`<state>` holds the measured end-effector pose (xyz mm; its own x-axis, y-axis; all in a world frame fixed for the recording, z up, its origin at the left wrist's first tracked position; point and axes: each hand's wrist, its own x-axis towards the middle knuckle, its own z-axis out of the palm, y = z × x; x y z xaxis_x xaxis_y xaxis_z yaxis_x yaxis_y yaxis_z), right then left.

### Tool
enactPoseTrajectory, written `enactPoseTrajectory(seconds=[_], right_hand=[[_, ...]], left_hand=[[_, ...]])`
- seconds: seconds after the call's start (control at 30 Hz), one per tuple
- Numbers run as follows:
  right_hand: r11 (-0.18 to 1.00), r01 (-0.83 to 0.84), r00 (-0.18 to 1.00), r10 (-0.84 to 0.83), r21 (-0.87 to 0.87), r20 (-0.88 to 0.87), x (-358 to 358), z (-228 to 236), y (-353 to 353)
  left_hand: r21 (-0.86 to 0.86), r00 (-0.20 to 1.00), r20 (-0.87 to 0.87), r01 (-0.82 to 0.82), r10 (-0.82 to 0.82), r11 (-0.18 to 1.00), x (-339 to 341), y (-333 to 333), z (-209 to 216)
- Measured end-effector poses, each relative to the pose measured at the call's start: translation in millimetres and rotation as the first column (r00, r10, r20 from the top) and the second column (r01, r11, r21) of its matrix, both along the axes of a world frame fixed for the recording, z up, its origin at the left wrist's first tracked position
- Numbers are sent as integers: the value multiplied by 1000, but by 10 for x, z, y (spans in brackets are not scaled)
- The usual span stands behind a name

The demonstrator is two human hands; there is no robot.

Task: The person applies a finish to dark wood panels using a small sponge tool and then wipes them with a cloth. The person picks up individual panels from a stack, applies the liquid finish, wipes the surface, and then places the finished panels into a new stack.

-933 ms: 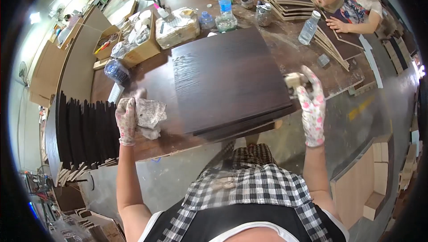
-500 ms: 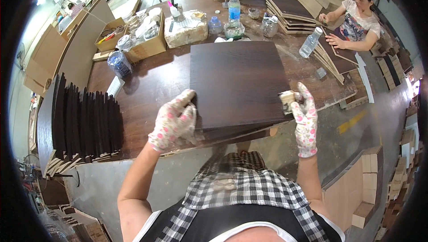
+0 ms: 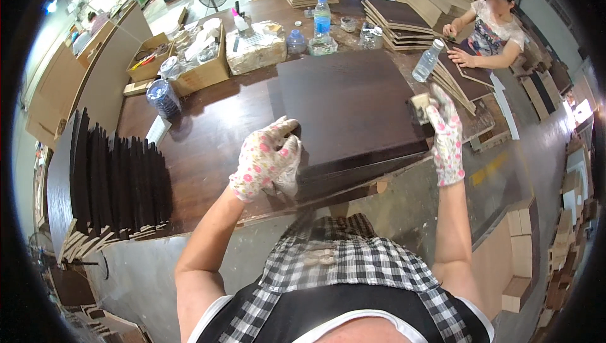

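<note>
A dark brown wooden panel (image 3: 353, 106) lies before me, over another dark panel whose strip shows along its left side. At its left edge, my left hand (image 3: 266, 160), in a white floral glove, has its fingers closed on the panel's rim. Some whitish crumpled material hangs beneath that hand; I cannot tell if it is loose glove or a rag. My right hand (image 3: 448, 138), gloved alike, is at the panel's right edge. Between its thumb and fingers it pinches a small pale pad (image 3: 421, 108) with dark stains.
Dark boards (image 3: 123, 182) stand in a row at the left. Behind the panel are a cardboard box (image 3: 202, 74), a wrapped block (image 3: 255, 55), a water bottle (image 3: 322, 18) and jars. Another clear bottle (image 3: 428, 60) stands far right, near a co-worker (image 3: 486, 36) handling boards.
The top panel has shifted right, baring a strip of the panel below at its left. Both hands moved right with it, the right one also farther away. The view has shifted slightly.
</note>
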<state>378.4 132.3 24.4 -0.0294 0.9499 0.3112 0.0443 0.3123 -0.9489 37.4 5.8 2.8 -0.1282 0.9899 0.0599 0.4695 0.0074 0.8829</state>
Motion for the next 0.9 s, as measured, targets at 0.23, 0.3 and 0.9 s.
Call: enactPoseTrajectory(seconds=[0.23,0.3,0.9], right_hand=[[959,-170,968,119,227,222,-91,1485,85],[830,-338,930,221,444,295,-189,1914,34],[936,-302,873,195,-180,-447,136,-614,874]], left_hand=[[118,992,27,122,-126,986,228,-31,-10],[-40,974,158,170,-162,985,247,19,197],[-169,725,467,-488,506,856,-1448,-333,-7]])
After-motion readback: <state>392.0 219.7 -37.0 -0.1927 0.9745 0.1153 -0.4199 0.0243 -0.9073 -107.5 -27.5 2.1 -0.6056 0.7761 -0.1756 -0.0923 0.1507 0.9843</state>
